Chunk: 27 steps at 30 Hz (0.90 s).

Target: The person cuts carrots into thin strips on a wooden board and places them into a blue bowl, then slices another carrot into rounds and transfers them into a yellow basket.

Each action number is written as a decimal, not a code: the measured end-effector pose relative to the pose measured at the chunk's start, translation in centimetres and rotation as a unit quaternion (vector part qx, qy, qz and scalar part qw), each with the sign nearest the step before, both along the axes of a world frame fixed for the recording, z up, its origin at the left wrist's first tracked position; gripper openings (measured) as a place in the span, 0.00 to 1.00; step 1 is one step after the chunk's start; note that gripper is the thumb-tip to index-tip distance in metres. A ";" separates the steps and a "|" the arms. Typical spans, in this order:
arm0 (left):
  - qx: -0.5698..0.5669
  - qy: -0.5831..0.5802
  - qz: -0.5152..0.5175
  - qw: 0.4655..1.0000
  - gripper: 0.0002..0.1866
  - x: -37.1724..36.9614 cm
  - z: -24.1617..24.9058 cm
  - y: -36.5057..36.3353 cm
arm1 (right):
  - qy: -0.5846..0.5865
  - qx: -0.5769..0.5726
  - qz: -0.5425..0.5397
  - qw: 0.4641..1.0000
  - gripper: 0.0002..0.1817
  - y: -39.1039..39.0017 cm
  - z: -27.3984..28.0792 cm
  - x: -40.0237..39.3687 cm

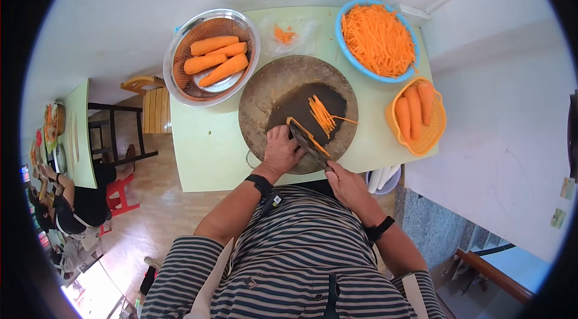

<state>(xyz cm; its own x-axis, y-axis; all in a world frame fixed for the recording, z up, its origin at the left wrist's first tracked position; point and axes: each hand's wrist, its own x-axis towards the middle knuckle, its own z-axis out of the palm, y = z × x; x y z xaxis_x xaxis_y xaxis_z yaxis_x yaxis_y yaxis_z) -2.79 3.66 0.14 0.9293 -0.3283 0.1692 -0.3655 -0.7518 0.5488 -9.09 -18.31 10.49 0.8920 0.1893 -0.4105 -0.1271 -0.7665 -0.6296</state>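
My right hand (pixel 348 185) is wrapped round the handle of a kitchen knife (pixel 309 145), whose dark blade slants across the round wooden chopping board (pixel 259 99). Beside the blade, my left hand (pixel 282 149) rests on the board with curled fingers, holding down a piece of carrot (pixel 294 121). Part of this piece shows past the fingertips and along the blade; the rest is hidden. A small pile of carrot strips (pixel 321 115) lies right of the knife on the damp middle of the board.
A steel basin (pixel 170 81) with several carrots stands at the back left. Behind the board lies a clear plastic bag (pixel 301 39) with carrot scraps. On the right are a blue basin (pixel 344 48) heaped with carrot shreds and a yellow basket (pixel 428 138) of carrots. People sit far left.
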 end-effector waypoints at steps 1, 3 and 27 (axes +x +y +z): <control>-0.002 -0.007 -0.003 1.000 0.17 0.0 0.0 0.0 | -0.007 0.000 0.001 1.000 0.22 -0.1 -0.2 -0.2; -0.005 -0.015 -0.006 1.000 0.17 0.1 -0.1 0.0 | -0.014 -0.001 0.001 1.000 0.22 -0.1 -0.2 -0.2; -0.037 -0.050 0.028 0.998 0.12 0.2 0.2 -0.8 | -0.016 0.020 -0.048 0.999 0.23 -0.2 -0.9 3.3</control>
<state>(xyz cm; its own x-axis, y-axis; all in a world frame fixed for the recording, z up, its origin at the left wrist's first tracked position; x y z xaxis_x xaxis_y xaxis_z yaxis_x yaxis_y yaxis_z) -2.60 2.91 0.38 0.9235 -0.2586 0.2833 -0.3788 -0.7316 0.5667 -5.78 -18.50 9.61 0.9192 0.1174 -0.3758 -0.1787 -0.7261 -0.6640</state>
